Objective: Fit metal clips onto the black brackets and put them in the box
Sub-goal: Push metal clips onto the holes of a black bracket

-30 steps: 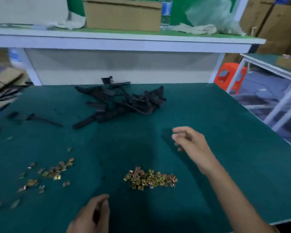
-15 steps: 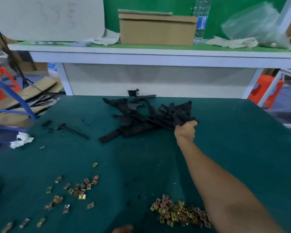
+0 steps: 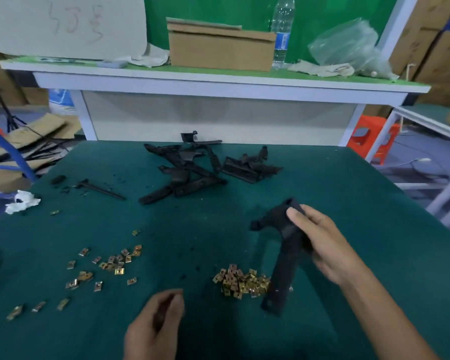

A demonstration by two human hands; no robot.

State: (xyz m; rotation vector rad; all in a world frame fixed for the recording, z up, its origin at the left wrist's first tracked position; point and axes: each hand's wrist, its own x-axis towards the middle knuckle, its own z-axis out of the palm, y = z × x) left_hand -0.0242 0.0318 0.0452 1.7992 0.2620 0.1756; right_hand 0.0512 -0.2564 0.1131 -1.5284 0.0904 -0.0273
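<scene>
**Asker:** Where is the bracket, and which way does it lie?

**Me:** My right hand (image 3: 320, 245) grips 1 black bracket (image 3: 283, 268) by its far half, fingers wrapped round it, over the near right part of the green table (image 3: 361, 198). Its long axis runs almost straight from near to far, with the far end leaning a little to the right. A short arm juts left from that far end. The near end points toward me and covers the right edge of the pile of metal clips (image 3: 240, 281). I cannot tell whether it touches them.

**Asker:** And your other hand?

**Me:** My left hand (image 3: 153, 326) is at the near edge, left of that pile, with its fingers curled in. Something dark shows inside the curl, but I cannot tell whether I am holding anything.

**Asker:** What differs from 0.5 s ago?

**Me:** Then my right arm was stretched far out, the hand closed at the right edge of the heap of black brackets (image 3: 192, 170). Now it is back near me with the bracket in it. The heap was 1 mass. Now it lies in 2 clusters with a gap between them. Only a fingertip of my left hand showed then, and most of the hand is in view now. The scattered clips (image 3: 109, 266) at the near left lie as they did. The cardboard box (image 3: 220, 50) stands on the far shelf as before, just left of the water bottle (image 3: 282, 32).
</scene>
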